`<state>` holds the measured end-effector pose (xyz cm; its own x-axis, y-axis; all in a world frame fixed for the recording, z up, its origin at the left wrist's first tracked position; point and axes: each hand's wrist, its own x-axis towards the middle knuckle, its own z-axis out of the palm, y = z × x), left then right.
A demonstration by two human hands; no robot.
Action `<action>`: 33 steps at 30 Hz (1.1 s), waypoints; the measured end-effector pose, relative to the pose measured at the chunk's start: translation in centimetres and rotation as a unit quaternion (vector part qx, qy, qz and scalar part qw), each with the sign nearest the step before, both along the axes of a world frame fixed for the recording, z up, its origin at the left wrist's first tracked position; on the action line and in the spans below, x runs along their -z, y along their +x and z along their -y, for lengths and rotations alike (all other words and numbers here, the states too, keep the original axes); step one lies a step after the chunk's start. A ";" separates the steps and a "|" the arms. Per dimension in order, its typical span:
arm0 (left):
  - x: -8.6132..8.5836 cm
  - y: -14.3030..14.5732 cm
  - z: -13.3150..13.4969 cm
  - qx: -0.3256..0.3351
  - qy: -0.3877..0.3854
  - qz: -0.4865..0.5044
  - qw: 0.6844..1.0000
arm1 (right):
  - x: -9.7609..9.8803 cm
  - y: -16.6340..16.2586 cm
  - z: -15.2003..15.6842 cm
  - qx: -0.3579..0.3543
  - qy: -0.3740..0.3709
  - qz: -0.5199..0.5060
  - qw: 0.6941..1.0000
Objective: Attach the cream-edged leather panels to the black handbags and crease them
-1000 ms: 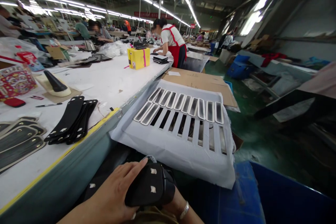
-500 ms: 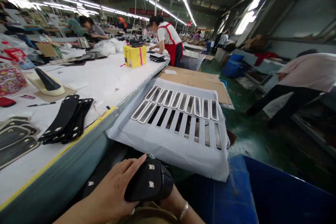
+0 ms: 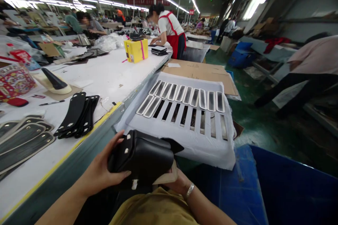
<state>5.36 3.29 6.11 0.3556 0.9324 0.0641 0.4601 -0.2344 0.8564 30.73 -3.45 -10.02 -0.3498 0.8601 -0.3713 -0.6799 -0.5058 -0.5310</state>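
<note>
In front of my body I hold a black leather bag (image 3: 151, 156), tilted, with pale tabs at its left end and a dark flap sticking out to the right. My left hand (image 3: 101, 170) grips the bag's left end, thumb along the near side and fingers behind it. Under the right end is my right hand (image 3: 179, 182), wearing a bracelet at the wrist, its fingers mostly hidden by the bag and a pale piece. Beyond them lies a white-covered panel (image 3: 169, 132) with slots, carrying rows of grey-centred, white-edged strips (image 3: 180, 93).
To my left, a white worktable (image 3: 105, 75) holds stacked black straps (image 3: 76, 114), light-edged pieces (image 3: 25, 140) and a yellow box (image 3: 136, 50). A blue bin (image 3: 235, 186) stands at the right. A co-worker in a red apron (image 3: 171, 24) leans over the table.
The bag has come up and turned, so its long rounded side faces me and the tabs point left. My left hand has shifted left with it; my view has turned slightly left.
</note>
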 end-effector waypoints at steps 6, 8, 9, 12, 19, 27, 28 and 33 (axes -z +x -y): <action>1.6 -4.9 -1.6 -0.179 -0.059 0.227 0.956 | 1.2 3.8 1.4 0.065 -0.041 0.057 0.995; 2.5 -6.6 -1.7 -0.229 -0.078 0.273 0.931 | 1.0 5.0 2.1 0.083 -0.062 0.089 0.991; 2.8 -7.3 -1.7 -0.246 -0.084 0.287 0.922 | 0.8 5.6 2.4 0.094 -0.067 0.104 0.988; 3.2 -8.8 -1.5 -0.276 -0.087 0.306 0.907 | -0.3 7.2 2.6 0.131 -0.062 0.158 0.977; 3.2 -10.1 1.9 -0.354 -0.025 0.314 0.881 | -6.5 7.2 1.6 0.199 0.195 0.598 0.751; 7.6 -12.1 2.2 -0.420 -0.034 0.402 0.813 | -9.3 -0.6 1.2 0.000 0.526 0.694 0.492; 7.8 -12.0 1.9 -0.421 -0.046 0.405 0.810 | -9.4 -1.4 1.0 -0.038 0.542 0.698 0.468; 6.1 -11.2 -0.3 -0.374 -0.068 0.385 0.841 | -10.5 -5.4 -1.0 -0.157 0.569 0.698 0.406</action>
